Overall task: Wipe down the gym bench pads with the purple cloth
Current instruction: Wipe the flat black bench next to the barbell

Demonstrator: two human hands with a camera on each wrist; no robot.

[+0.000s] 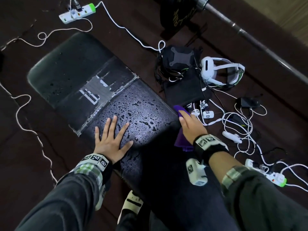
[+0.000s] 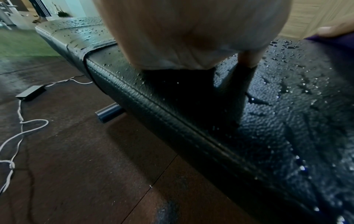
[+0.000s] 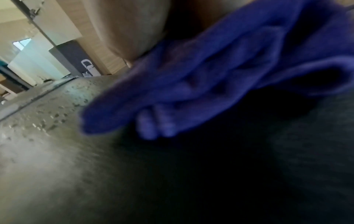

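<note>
Purple cloth (image 1: pixel 180 108) under right hand (image 1: pixel 191 125); left hand (image 1: pixel 111 140) flat on pad (image 1: pixel 146 104).

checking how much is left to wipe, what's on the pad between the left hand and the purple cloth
Only wet pad: water droplets bead the stretch between the left hand and the purple cloth under the right hand. The head view shows it.
</note>
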